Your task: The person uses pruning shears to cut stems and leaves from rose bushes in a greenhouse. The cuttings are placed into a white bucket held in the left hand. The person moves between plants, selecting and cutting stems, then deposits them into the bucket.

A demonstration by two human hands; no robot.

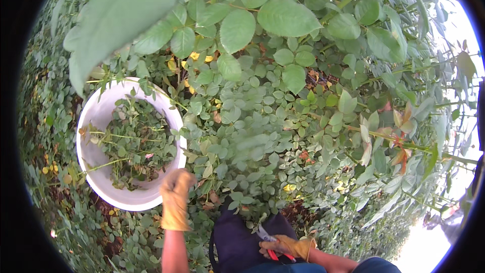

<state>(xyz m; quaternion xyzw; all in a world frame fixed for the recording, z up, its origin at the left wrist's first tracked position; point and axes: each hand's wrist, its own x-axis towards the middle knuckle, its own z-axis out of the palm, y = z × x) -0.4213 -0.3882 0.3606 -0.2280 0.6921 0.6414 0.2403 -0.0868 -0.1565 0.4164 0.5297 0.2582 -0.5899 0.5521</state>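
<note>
My left hand [177, 199], in a yellow-tan work glove, is at the lower right rim of a white bucket [132, 206]; its fingers are curled, and whether it grips the rim is not clear. Cut rose stems and leaves [136, 140] lie in the bucket, with a small pink bloom among them. In front of my dark-clad legs, my right hand [282, 245], gloved the same way, holds pruning shears [266, 235] with red handles, their metal blades pointing up and left.
Rose bushes [242, 110] surround me on all sides. A large blurred leaf [129, 15] hangs close to the camera at the upper left. Thorny stems [409, 145] reach across from the right. A long leafy stem lies over the bucket's upper rim.
</note>
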